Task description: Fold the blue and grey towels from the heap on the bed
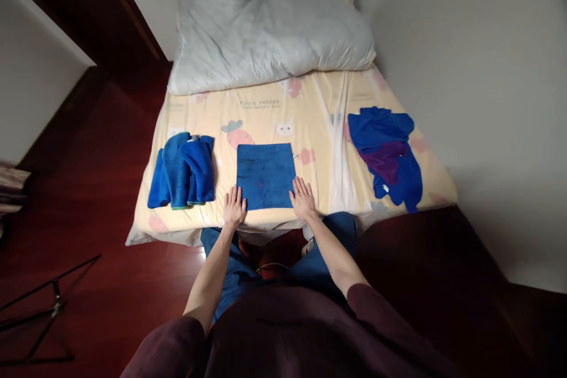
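A blue towel (266, 177) lies spread flat near the front edge of the bed, roughly square, with a few dark marks and a small tag at its right side. My left hand (234, 207) rests flat at the towel's lower left corner, fingers stretched out. At the lower right edge, my right hand (303, 198) also lies flat, its fingertips touching the cloth. To the left sits a group of rolled or folded blue towels (188, 168). On the right is a loose, crumpled heap of blue cloths (383, 130) with a purple cloth (385, 162) on top.
The bed has a cream sheet (261, 118) printed with carrots and rabbits. A bundled white quilt (274, 35) lies at the far end. A white wall (487, 100) stands to the right. On the dark red floor at left is a black metal stand (55, 301).
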A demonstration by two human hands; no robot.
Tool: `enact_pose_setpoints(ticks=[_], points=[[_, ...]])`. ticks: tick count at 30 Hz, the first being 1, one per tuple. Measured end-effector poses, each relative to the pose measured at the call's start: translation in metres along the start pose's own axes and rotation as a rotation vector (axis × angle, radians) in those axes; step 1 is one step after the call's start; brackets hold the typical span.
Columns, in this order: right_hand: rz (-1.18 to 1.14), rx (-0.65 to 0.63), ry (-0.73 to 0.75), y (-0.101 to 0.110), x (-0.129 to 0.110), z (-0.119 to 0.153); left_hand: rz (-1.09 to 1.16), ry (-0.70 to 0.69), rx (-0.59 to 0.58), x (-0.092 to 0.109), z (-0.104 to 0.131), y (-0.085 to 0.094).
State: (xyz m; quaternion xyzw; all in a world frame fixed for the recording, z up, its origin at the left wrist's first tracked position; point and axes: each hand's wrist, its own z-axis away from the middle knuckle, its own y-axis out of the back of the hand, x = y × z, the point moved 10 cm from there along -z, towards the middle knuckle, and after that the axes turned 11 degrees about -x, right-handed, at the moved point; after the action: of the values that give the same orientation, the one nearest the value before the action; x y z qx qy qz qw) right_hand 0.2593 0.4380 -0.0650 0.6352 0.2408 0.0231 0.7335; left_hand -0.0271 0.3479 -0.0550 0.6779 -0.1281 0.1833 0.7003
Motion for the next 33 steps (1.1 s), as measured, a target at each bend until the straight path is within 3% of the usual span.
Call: enact_pose_setpoints(ticks=[4,7,12,15,19,23,27,33], points=[[-0.114,0.023,-0.049,0.007,0.04,0.031,0.06,0.032,0.004,-0.019,0.037,0.014],[-0.212,0.064,-0.06,0.008,0.062,0.07,0.133,0.081,-0.001,-0.03,0.081,0.012],[-0.424,0.15,0.012,-0.001,0.054,0.133,0.295,0.152,0.015,-0.041,0.161,-0.008],[-0.562,0.253,-0.03,-0.001,0.045,0.148,0.337,0.194,-0.003,-0.045,0.18,-0.014],[-0.703,0.346,-0.185,0.002,0.048,0.145,0.508,0.25,0.025,-0.054,0.166,-0.006],[-0.871,0.266,-0.29,-0.007,0.054,0.131,0.751,0.356,0.056,-0.062,0.135,-0.003],[-0.941,0.184,-0.33,-0.008,0.052,0.119,0.986,0.422,0.043,-0.056,0.104,-0.007],[-0.843,0.186,-0.276,0.016,0.041,0.092,1.035,0.445,0.028,-0.045,0.068,-0.003]])
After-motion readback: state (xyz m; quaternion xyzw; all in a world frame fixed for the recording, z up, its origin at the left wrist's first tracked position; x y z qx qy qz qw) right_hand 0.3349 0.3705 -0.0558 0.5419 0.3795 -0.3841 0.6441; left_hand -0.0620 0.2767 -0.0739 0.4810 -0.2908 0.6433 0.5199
